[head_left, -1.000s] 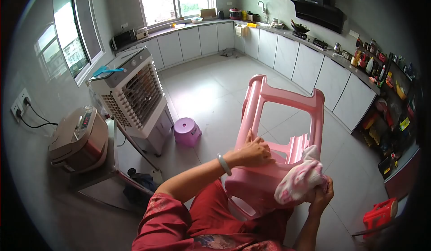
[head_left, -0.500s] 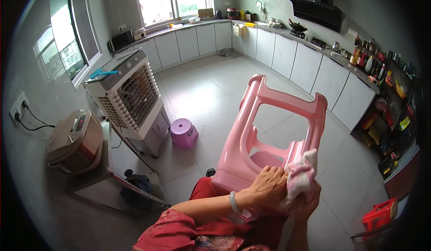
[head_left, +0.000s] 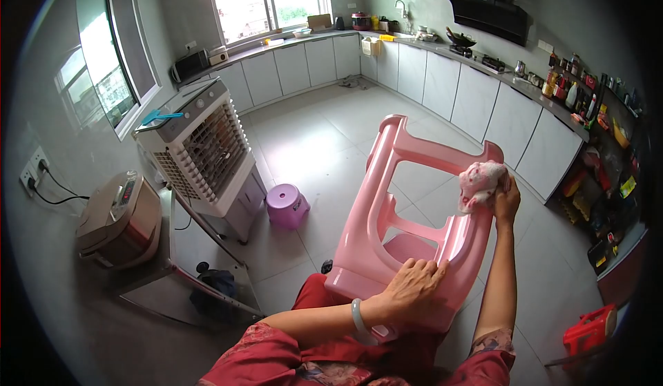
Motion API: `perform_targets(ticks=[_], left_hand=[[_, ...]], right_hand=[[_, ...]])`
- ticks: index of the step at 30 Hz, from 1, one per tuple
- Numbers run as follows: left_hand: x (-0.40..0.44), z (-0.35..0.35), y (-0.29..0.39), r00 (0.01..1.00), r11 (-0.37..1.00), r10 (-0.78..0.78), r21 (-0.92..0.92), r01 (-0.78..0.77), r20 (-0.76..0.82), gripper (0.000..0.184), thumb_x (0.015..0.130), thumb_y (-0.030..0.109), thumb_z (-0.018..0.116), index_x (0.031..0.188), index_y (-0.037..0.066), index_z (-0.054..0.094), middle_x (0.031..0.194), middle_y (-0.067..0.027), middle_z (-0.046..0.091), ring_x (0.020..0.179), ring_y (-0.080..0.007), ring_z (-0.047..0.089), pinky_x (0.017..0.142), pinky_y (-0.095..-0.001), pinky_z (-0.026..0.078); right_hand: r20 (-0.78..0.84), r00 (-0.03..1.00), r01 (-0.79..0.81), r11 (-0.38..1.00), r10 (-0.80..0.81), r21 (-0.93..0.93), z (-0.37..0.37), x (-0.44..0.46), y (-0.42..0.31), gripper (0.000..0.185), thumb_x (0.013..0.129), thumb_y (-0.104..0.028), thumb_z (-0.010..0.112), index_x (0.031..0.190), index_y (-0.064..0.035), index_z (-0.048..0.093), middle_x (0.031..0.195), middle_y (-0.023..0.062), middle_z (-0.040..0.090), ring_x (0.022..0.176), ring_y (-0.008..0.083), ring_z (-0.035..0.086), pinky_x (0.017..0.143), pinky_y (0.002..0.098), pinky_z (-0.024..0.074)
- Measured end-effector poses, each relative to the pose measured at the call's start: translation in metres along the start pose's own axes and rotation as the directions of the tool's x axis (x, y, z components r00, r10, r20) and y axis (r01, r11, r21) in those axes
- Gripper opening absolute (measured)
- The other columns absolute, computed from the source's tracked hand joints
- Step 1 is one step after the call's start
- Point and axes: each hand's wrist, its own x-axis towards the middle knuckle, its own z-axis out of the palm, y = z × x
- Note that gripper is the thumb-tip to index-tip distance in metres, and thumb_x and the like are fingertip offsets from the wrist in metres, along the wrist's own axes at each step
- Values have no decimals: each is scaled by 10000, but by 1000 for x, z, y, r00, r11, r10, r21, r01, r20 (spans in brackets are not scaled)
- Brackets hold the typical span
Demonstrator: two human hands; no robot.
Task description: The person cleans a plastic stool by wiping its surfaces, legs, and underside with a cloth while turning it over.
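Note:
A pink plastic stool lies tipped across my lap, its legs pointing up and away from me. My left hand, with a pale bangle at the wrist, grips the stool's near side, fingers bent over the edge of its opening. Farther up, my right hand holds a white and pink cloth bunched against the right leg, close to its end. The cloth hides part of that leg and some of my right fingers.
A purple stool stands on the floor beside an air cooler. At left, a rice cooker sits on a metal-framed stand. Counters line the back and right walls. A red plastic item is at lower right.
My right hand has carried the cloth up the stool's right leg, from beside my left hand to near the leg's end. My left hand stays almost in place.

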Motion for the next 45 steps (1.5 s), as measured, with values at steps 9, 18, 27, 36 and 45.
perform_targets(ticks=[9,18,27,36,45], left_hand=[[2,2,-2,998,998,-66,-1,66,-21,744,775,342,707,1358,-29,433,987,-145,561,914,-286,557,806,-402,397],[4,-6,3,989,989,-122,-89,115,-78,618,803,297,682,1299,-12,480,952,-136,555,894,-287,549,797,-415,399],[1,6,0,987,994,-97,-70,88,-131,533,802,270,677,1226,-9,514,932,-139,547,896,-301,543,798,-421,401],[-5,7,-8,980,983,-139,-137,119,-144,373,811,271,688,1106,66,585,949,-128,603,935,-314,583,823,-447,415],[-16,-28,-19,982,961,-162,-242,136,-91,419,810,292,719,1140,55,616,1081,-145,650,1050,-332,606,940,-443,445]], right_hand=[[138,988,76,997,-76,3,-16,-54,-19,205,884,-91,591,1061,8,617,1020,113,636,943,234,601,883,350,469],[0,946,-221,643,324,734,-41,-229,-30,466,1043,-239,404,1449,-9,391,1375,115,499,1207,226,533,1007,362,455],[128,956,-293,894,265,339,-45,-277,24,499,1043,-264,424,1468,-12,351,1404,126,476,1223,247,525,1020,387,463],[188,950,-293,922,250,253,-48,-305,59,515,1022,-269,477,1453,-11,365,1409,127,475,1215,242,528,1008,387,476],[77,964,-265,892,254,366,-55,-318,81,534,1000,-275,530,1438,-9,379,1414,128,475,1207,237,532,995,387,489]])
